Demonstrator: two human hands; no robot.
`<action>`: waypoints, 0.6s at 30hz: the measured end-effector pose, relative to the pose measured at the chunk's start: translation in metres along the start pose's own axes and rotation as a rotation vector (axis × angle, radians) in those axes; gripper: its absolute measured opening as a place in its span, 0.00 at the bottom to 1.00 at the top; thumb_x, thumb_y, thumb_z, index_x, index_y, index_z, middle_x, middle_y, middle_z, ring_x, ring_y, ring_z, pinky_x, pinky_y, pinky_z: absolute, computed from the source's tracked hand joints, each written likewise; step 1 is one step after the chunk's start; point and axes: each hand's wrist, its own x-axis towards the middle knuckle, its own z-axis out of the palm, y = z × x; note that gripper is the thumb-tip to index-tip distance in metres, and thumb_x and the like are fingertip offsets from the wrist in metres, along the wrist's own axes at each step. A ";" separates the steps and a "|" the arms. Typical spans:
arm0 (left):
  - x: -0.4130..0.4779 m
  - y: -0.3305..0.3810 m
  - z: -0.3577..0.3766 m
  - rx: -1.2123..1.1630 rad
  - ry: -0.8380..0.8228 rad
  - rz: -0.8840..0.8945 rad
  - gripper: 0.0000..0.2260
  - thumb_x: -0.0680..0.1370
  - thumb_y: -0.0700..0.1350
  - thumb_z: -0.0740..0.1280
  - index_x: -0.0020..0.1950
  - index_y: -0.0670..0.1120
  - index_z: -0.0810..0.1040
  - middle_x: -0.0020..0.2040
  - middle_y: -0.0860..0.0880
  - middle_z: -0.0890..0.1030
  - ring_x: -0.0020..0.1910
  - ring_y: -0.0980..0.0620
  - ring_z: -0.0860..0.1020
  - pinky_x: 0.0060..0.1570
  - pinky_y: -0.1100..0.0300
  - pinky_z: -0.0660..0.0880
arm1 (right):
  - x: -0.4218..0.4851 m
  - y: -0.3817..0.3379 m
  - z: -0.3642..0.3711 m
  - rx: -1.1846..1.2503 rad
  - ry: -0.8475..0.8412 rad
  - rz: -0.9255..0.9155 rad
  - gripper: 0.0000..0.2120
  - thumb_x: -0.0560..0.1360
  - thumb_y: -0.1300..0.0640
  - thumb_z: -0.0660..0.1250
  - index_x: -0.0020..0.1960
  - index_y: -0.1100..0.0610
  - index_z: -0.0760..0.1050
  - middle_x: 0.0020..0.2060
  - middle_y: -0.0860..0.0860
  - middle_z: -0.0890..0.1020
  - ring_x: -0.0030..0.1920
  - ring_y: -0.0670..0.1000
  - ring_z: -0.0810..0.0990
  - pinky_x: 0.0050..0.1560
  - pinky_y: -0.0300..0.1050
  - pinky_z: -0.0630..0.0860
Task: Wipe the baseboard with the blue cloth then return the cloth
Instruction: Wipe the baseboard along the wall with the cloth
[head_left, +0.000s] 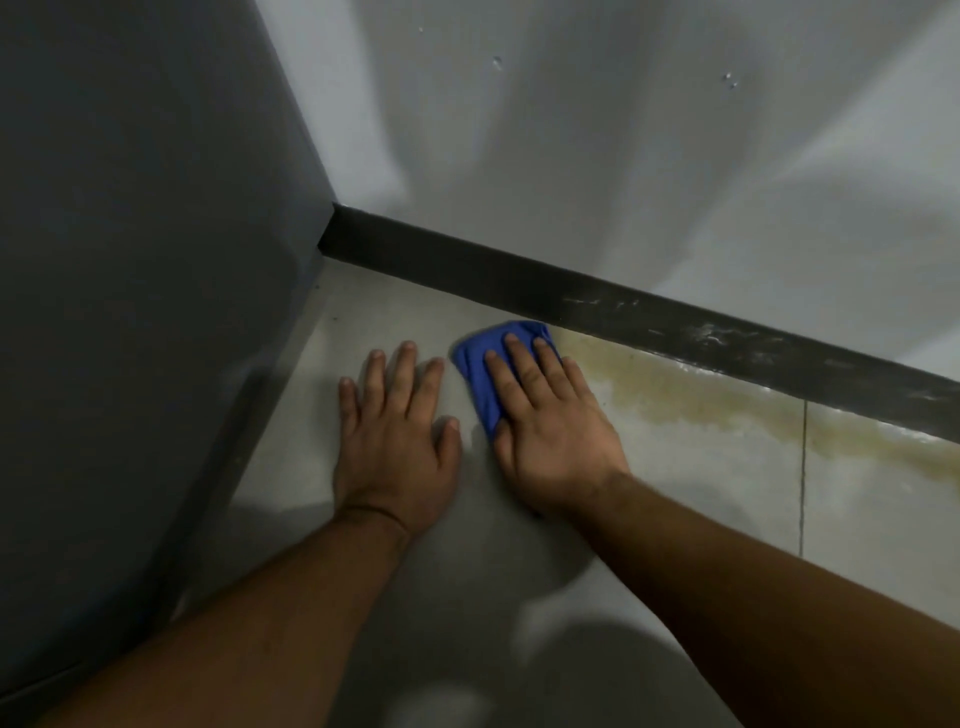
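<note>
Down low, kneeling or crouching by the look of both forearms reaching in from six o'clock. Pressing the blue cloth (491, 376) flat on the floor (701, 499) with the right hand (545, 421), fingers spread and laid over it rather than curled, so an open, flat-palmed grip pinning the cloth, not pinching it. Lying with its far edge just beside the foot of the dark baseboard (519, 273), toward twelve o'clock of the hand, though whether actually touching is hard to tell. Resting the left hand (397, 421) empty and splayed on the floor at nine o'clock of the cloth, probably bracing body weight for the reach. Showing pale smears on the baseboard toward three o'clock, above a yellowish stain (717, 400) along the floor, so likely needing a push up onto the board's face and a sweep that way. Meeting a grey panel (156, 260) at the corner toward ten o'clock, limiting travel on that side.
</note>
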 end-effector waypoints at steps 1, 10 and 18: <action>0.000 0.000 0.000 0.017 -0.002 -0.004 0.33 0.79 0.61 0.46 0.84 0.54 0.51 0.86 0.47 0.48 0.85 0.43 0.45 0.81 0.37 0.47 | -0.003 0.004 0.001 0.003 0.006 0.021 0.33 0.80 0.36 0.38 0.80 0.47 0.35 0.81 0.50 0.39 0.79 0.53 0.35 0.77 0.55 0.35; 0.000 0.000 0.009 0.053 0.032 0.038 0.32 0.81 0.60 0.49 0.84 0.53 0.51 0.86 0.45 0.51 0.84 0.39 0.48 0.80 0.33 0.50 | -0.044 -0.009 0.008 0.090 0.036 0.059 0.32 0.82 0.37 0.42 0.81 0.49 0.39 0.81 0.50 0.40 0.80 0.53 0.36 0.77 0.52 0.34; 0.000 0.002 0.005 0.046 0.020 0.014 0.36 0.79 0.62 0.48 0.85 0.47 0.50 0.86 0.45 0.50 0.85 0.42 0.46 0.81 0.36 0.49 | 0.034 0.001 -0.020 0.041 0.044 -0.164 0.30 0.83 0.43 0.45 0.83 0.47 0.45 0.82 0.49 0.48 0.81 0.51 0.43 0.78 0.50 0.38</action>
